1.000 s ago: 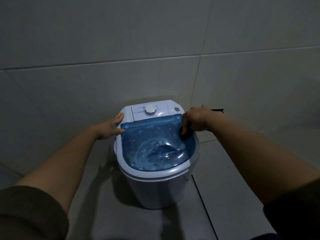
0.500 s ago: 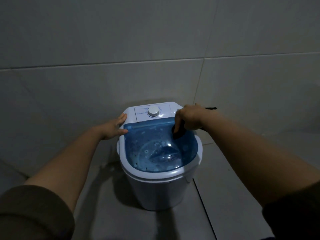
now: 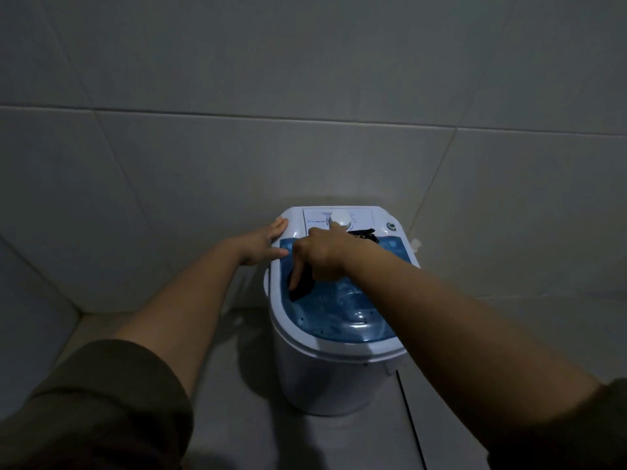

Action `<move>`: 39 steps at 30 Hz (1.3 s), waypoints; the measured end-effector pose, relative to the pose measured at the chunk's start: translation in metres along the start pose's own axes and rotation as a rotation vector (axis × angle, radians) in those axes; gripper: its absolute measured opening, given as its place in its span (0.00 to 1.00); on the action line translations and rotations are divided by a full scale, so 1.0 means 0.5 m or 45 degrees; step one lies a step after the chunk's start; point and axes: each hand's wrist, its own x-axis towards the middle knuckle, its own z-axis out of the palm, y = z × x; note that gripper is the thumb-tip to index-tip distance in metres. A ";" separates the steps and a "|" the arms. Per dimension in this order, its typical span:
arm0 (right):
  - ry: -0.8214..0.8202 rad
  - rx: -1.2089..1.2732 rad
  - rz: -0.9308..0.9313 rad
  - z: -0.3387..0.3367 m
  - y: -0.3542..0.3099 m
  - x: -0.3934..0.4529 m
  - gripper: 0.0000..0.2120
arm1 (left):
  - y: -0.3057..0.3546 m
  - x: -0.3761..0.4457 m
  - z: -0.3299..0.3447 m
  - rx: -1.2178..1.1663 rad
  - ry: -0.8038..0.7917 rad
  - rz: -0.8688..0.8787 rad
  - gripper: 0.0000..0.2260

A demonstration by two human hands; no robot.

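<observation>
Left hand: the left hand (image 3: 263, 244) lies flat on the washer's (image 3: 325, 378) far left corner. Its fingers (image 3: 279, 225) are straight and spread and grip nothing, and the thumb reaches onto the edge of the lid (image 3: 353, 317).
Right hand: the right hand (image 3: 322, 254) hangs over the left part of the lid. Its fingers (image 3: 296, 269) are bent down round a cloth (image 3: 302, 286), except one that sticks out toward the dial (image 3: 341, 219).
Cloth: dark and bunched, it sits under the right fingers and touches the lid, its lower end showing just below the fingertips.
Lid: blue and see-through, it lies closed on the washer. It sits directly beneath the right fingers and just right of the left thumb.
Dial: white and round, it is just beyond the outstretched right finger. I cannot tell whether they touch.
Strip: a dark strip (image 3: 364, 234) shows behind the right wrist, right of the fingers. I cannot tell whether it belongs to the cloth.
Button: a small round button (image 3: 392, 226) sits well to the right of the right fingers, on the washer's far right corner.
Washer: white and tub-shaped, it stands on the tiled floor (image 3: 237, 418) against the tiled wall (image 3: 305, 96), which lies beyond both sets of fingers.
Sleeve: a dark sleeve (image 3: 95, 401) covers the left upper arm, well back from the fingers.
</observation>
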 end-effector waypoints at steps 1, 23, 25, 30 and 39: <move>-0.009 -0.013 0.006 0.001 -0.006 0.004 0.20 | -0.001 0.000 -0.001 0.004 0.001 0.003 0.34; -0.065 -0.103 -0.066 0.009 -0.002 -0.023 0.16 | -0.001 -0.003 0.001 -0.007 -0.001 0.011 0.34; -0.089 -0.099 -0.041 0.009 0.006 -0.032 0.17 | -0.003 -0.003 0.000 -0.008 -0.011 0.013 0.35; -0.070 -0.074 0.018 0.017 0.024 -0.053 0.18 | 0.002 -0.002 0.001 -0.007 -0.007 0.010 0.34; -0.049 -0.058 0.065 0.037 0.058 -0.075 0.17 | 0.008 0.000 0.003 0.031 0.002 -0.007 0.34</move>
